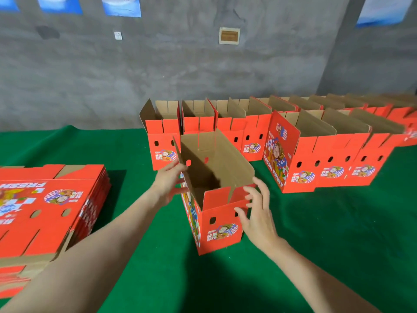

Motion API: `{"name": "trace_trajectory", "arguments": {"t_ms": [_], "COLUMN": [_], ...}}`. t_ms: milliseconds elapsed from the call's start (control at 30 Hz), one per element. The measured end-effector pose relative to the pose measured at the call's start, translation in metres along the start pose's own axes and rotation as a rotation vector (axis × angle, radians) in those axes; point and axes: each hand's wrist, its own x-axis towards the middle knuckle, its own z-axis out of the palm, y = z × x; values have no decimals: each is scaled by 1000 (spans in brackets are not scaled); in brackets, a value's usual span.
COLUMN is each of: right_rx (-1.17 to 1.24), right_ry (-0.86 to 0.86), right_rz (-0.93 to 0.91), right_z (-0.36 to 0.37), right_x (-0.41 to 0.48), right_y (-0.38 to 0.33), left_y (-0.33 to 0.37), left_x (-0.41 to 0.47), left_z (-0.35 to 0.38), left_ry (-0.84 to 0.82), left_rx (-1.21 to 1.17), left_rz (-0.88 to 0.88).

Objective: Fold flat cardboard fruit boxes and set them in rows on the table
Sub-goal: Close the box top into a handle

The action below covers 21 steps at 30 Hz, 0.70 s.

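From where I sit, the open-topped box (216,199) stands upright on the green table (316,245), about mid-surface and just in front of the left end of the far row. Its brown inside shows and its top flaps are raised.

The left hand (168,184) lies flat against the box's left wall and flap, fingers fairly straight, not curled round anything. The right hand (257,213) is at the front right corner with fingers spread and only loosely bent, thumb over the red front face. It is open, and I cannot tell whether the fingertips actually touch the cardboard.

A stack of flat boxes (45,211) lies at the left edge of the table, printed side up.

Along the far edge runs a row of folded boxes (203,123), side by side, tops open. A second row (327,163) stands nearer, toward the right edge — its end box shows a "FRESH FRUIT" panel facing left.

Behind the table is a grey wall (180,64) with blue posters (121,5) along its top.
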Motion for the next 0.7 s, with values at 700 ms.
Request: {"name": "trace_trajectory", "arguments": {"t_ms": [700], "right_rx": [-73], "right_ry": [33], "right_rz": [408], "right_z": [50], "right_x": [-4], "right_y": [38], "left_y": [-10], "left_x": [44], "left_z": [67], "left_ry": [28], "left_rx": [122], "left_rz": [120]}}
